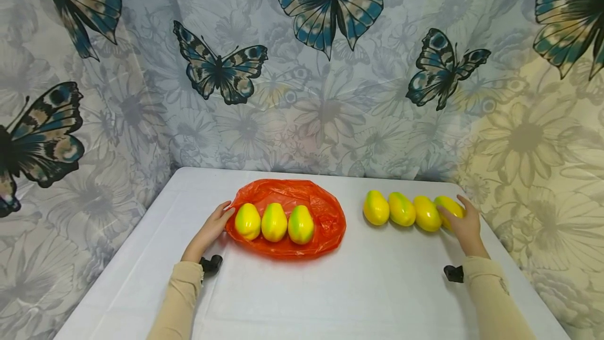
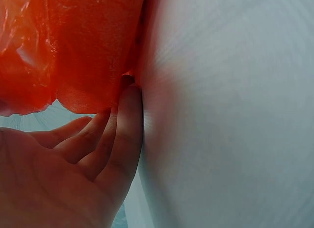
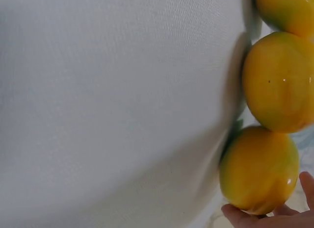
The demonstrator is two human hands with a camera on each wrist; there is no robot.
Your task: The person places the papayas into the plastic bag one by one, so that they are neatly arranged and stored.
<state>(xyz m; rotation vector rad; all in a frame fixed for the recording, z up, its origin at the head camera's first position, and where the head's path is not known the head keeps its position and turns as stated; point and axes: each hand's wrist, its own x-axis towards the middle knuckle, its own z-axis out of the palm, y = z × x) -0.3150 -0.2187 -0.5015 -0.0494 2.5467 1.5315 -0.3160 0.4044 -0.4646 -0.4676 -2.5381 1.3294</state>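
A red plastic bag lies spread on the white table, with three yellow-green mango-like fruits in a row on it. At the bag's left edge is my left hand; in the left wrist view its fairly straight fingers touch the red plastic low down by the tabletop. Several similar fruits form a row on the right. Around the outer end of the rightmost fruit my right hand spreads its fingers. One fingertip touches the fruit's underside; another stands slightly apart from it.
The white table ends at the back against a butterfly-printed cloth, which also hangs at both sides. Bare tabletop lies between the red bag and the right-hand row. Each wrist wears a small black camera.
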